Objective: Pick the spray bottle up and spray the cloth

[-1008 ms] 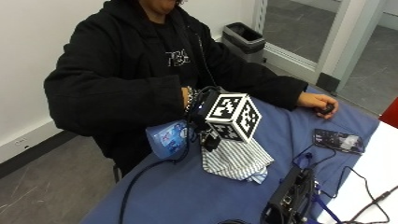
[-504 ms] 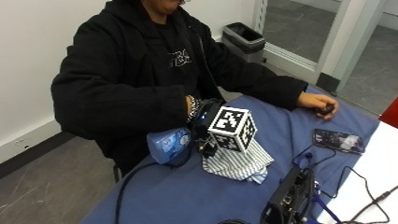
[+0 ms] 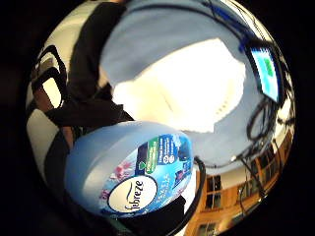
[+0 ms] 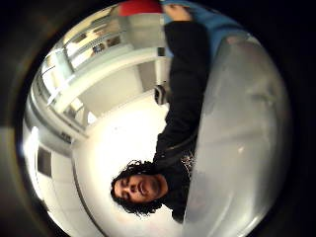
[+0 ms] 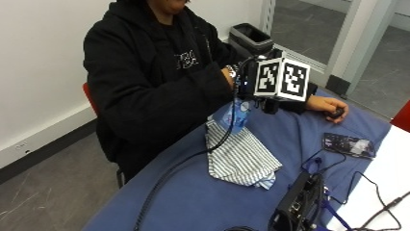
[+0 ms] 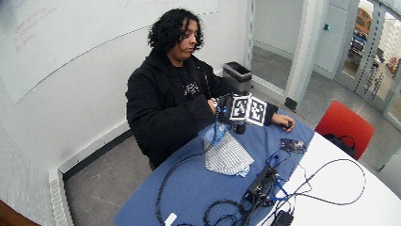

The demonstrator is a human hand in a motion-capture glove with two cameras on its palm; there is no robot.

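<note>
Blue tablecloth (image 5: 192,202); pale-blue Febreze bottle (image 3: 130,169).

The outside view looks down across the blue bench (image 5: 192,202) from its far side, close to the striped cloth (image 5: 240,156). The wide outside view stands farther back and higher, taking in the same cloth (image 6: 227,157) and bench (image 6: 188,188). The little-finger palm view faces down onto the cloth (image 3: 192,88), with the spray bottle (image 3: 133,167) close. The thumb-side palm view faces the bottle's wall (image 4: 242,138), very near.
</note>
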